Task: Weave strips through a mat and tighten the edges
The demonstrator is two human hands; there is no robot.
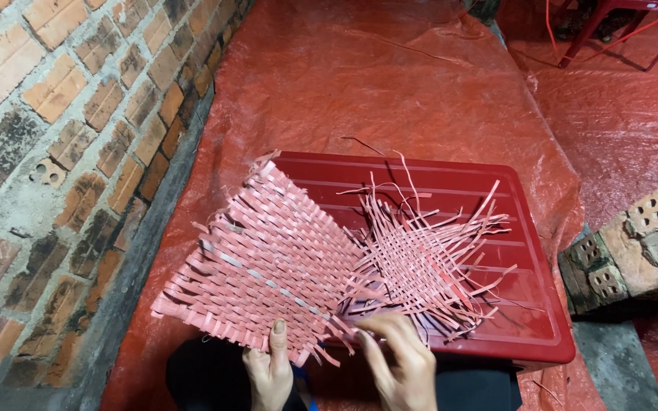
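A woven mat of flat pink strips (268, 259) lies across a red plastic lid (527, 304). Its left part is tightly woven; its right part (428, 259) is loose, with thin strip ends sticking out. My left hand (270, 369) grips the mat's near edge, thumb on top. My right hand (399, 361) is beside it, fingers pinching strips at the near edge where the tight and loose parts meet.
A red tarp (390, 84) covers the surface under the lid. A brick wall (62, 152) runs along the left. Perforated bricks (641, 236) are stacked at the right. Red metal legs (611, 23) stand at the top right.
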